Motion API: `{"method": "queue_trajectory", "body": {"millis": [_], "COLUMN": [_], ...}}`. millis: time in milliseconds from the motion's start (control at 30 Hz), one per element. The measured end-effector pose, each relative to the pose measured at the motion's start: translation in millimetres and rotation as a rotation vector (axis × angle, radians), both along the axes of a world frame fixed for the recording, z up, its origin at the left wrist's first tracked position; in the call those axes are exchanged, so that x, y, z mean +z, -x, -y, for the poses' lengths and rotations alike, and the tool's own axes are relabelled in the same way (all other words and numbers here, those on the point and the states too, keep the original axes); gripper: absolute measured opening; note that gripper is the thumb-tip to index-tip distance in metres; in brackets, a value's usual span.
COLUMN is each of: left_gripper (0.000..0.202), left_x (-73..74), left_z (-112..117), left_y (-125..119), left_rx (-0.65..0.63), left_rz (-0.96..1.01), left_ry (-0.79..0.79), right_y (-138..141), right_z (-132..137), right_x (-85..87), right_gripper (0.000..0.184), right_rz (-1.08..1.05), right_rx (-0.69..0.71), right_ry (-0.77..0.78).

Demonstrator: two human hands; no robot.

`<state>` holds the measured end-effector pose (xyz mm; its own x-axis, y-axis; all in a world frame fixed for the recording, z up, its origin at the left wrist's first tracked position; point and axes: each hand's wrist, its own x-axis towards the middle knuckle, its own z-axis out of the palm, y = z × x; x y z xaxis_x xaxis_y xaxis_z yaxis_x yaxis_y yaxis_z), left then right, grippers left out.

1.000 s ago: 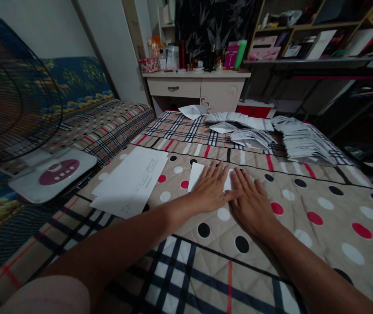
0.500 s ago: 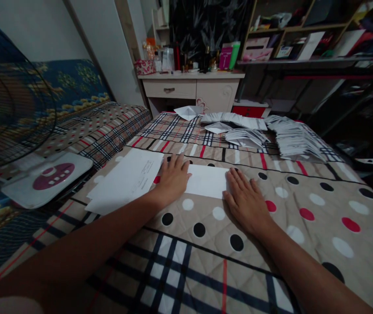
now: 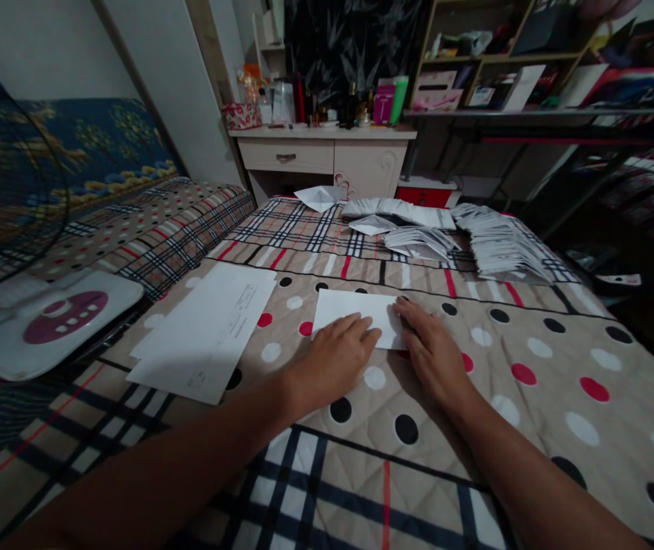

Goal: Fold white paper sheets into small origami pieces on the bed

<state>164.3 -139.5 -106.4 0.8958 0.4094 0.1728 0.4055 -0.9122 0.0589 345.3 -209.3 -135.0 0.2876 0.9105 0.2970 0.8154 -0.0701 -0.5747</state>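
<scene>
A folded sheet of white paper (image 3: 341, 307) lies across the dotted quilt in front of me. My left hand (image 3: 343, 347) rests flat over its lower edge, fingers stretched out and pointing right. At the paper's right end, my right hand (image 3: 427, 336) has its bent fingers closed around the edge; the underside of that grip is hidden. Left of my hands sits a small stack of white sheets (image 3: 206, 328), the top one bearing a few printed lines.
Farther back on the bed (image 3: 315, 473) are piles of folded white papers (image 3: 504, 244), with a looser folded paper (image 3: 321, 197) beside them. A fan (image 3: 6, 168) and a white device with a purple panel (image 3: 66, 317) stand at left. Behind is a dresser (image 3: 293, 155).
My left hand has moved right, from the paper's left end to its lower middle. My right hand's fingers have bent at the right edge. The view has shifted slightly, uncovering the stack.
</scene>
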Motion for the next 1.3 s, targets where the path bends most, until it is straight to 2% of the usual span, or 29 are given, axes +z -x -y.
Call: {"method": "queue_trajectory", "body": {"millis": [200, 267, 367, 533, 667, 767, 833, 900, 1000, 1167, 1233, 1300], "left_gripper": [0.043, 0.043, 0.039, 0.025, 0.017, 0.018, 0.026, 0.033, 0.033, 0.036, 0.032, 0.027], "left_x": [-11.8, -14.9, -17.0, -13.3, -9.5, -9.8, -11.5, -13.3, -14.7, -15.9, -16.4, -16.7], "left_z": [-17, -25, -30, -28, -37, -47, -53, -56, -59, -65, -67, -68], "left_y": [8, 10, 11, 10, 14, 19, 21, 21, 20, 18, 18, 17], "left_rx": [-0.069, -0.066, -0.069, -0.127, -0.081, -0.047, -0.058, -0.039, 0.083, 0.153, 0.194, 0.247], "left_rz": [0.155, 0.248, 0.346, 0.403, 0.459, 0.532, 0.629, 0.753, 0.901, 0.970, 1.004, 1.061], "left_ry": [-0.010, 0.015, 0.008, -0.069, -0.153, -0.133, -0.054, 0.091, 0.348, 0.646, 0.714, 0.773], "right_y": [-7, -5, -2, -1, -4, -6, -7, -8, -11, -11, -10, -9], "right_z": [-4, -5, -6, -4, -2, -1, -2, -4, -5, -2, -1, -2], "right_x": [-8.7, -9.0, -5.5, 1.7, 3.1, 4.7, 6.1, 7.5, 10.0, 15.5, 16.6, 16.9], "right_gripper": [0.058, 0.064, 0.065, 0.025, 0.018, 0.015, 0.013, 0.015, 0.020, 0.010, 0.017, 0.036], "right_rz": [-0.393, -0.432, -0.336, -0.174, -0.221, -0.256, -0.283, -0.325, -0.414, -0.459, -0.430, -0.390], "right_rx": [-0.043, -0.028, 0.046, 0.170, 0.072, 0.025, -0.001, -0.025, -0.042, 0.003, 0.065, 0.142], "right_ry": [-0.180, -0.217, -0.267, -0.333, -0.400, -0.429, -0.441, -0.438, -0.386, -0.428, -0.411, -0.322]}}
